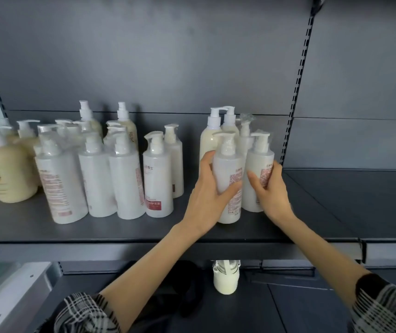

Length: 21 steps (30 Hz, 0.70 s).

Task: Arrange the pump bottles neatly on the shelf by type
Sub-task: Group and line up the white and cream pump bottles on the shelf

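Gripping front white bottle (228, 165), left hand (206, 195); right hand (271, 193) holds neighbouring white bottle (259, 157).

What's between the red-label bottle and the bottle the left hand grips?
Head view: a white bottle just behind the red-label bottle, then bare shelf, then the left hand round the gripped bottle.

Dark grey shelf (24, 227), upright white pump bottles (127, 183) in clusters, squat cream bottles (2, 174) at far left
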Each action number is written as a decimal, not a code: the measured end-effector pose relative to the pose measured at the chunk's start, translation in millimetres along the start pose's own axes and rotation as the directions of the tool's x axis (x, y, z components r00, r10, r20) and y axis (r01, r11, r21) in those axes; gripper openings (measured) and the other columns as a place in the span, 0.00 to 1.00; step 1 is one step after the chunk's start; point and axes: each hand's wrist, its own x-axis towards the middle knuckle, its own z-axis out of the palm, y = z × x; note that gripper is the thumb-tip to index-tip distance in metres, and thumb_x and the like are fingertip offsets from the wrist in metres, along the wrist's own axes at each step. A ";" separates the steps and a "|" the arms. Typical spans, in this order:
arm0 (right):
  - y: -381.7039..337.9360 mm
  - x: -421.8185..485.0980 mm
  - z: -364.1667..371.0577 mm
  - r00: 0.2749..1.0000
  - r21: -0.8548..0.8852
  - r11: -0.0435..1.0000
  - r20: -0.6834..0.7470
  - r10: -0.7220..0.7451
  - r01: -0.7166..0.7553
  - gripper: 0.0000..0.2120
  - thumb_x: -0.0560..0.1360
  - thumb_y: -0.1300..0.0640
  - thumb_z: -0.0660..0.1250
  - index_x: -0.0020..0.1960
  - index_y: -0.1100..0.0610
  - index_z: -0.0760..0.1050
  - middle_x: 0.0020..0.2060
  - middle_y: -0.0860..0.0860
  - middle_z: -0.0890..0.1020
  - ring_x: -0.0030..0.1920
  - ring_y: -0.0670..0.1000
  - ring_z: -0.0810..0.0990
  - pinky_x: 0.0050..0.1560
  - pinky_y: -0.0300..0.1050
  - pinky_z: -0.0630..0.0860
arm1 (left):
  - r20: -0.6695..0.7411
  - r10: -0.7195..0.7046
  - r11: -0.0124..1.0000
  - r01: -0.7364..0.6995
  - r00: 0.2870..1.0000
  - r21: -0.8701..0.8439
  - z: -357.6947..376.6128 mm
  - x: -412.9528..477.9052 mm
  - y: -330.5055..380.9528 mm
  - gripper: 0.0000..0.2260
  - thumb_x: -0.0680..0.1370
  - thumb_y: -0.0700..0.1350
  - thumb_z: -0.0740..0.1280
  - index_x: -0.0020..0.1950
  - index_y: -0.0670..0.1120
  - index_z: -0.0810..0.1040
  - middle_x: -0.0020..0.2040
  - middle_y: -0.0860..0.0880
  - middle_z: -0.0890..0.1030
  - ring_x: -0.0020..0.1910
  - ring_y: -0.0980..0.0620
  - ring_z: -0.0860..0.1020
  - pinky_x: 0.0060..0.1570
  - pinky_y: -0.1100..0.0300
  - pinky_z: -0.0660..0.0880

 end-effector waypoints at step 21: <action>-60.6 -58.7 119.5 0.988 0.128 0.987 0.113 -0.109 0.094 0.35 0.78 0.47 0.61 0.77 0.52 0.45 0.75 0.49 0.58 0.74 0.48 0.59 0.73 0.55 0.60 | -0.353 0.034 0.986 0.026 0.935 0.162 -151.5 -70.6 0.3 0.32 0.67 0.61 0.70 0.68 0.70 0.58 0.60 0.65 0.75 0.56 0.61 0.76 0.52 0.51 0.78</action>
